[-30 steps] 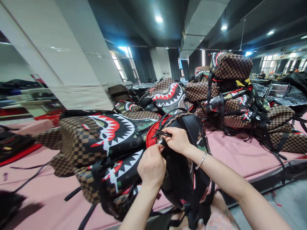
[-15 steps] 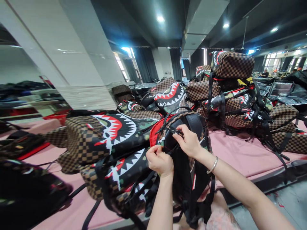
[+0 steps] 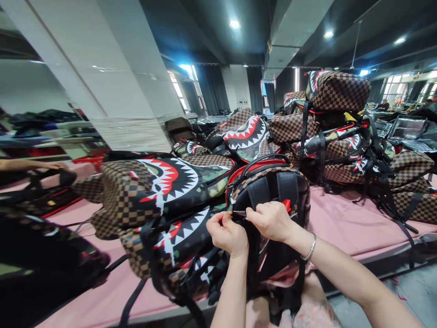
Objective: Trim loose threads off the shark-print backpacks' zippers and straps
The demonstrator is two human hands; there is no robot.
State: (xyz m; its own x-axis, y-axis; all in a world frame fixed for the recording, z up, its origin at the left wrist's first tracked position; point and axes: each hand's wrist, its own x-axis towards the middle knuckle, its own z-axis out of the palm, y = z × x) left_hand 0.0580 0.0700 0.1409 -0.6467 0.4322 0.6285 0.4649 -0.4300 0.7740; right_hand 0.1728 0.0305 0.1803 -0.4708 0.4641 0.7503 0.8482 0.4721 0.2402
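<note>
1. Brown-and-black checked backpack with black padded back and straps (image 3: 269,187): upright, centre of frame, at the edge of the pink-covered counter (image 3: 341,214). Looks assembled; straps and top handle on.
2. Left hand (image 3: 227,231): fingertips pinched at the bag's left edge; can't tell on what. Right hand (image 3: 271,221): fingers closed on a slim metallic tool (image 3: 240,212) pointing at the left fingertips.
3. Status, my read: small detail work in progress at that edge, not finished. Remaining amount unclear.
4. Checked bag with shark-mouth print (image 3: 116,182), centre left, and stacked checked bags (image 3: 337,93), upper right: can't tell if done or waiting.
5. Hidden: tool tip, pack's front face, lower pack behind forearms. Red piece (image 3: 287,206) by right hand: mostly covered, unidentified.
6. Dark bag (image 3: 44,259), lower left: blurred, cut off. Another person's hand (image 3: 53,165), left edge: arm cropped.
</note>
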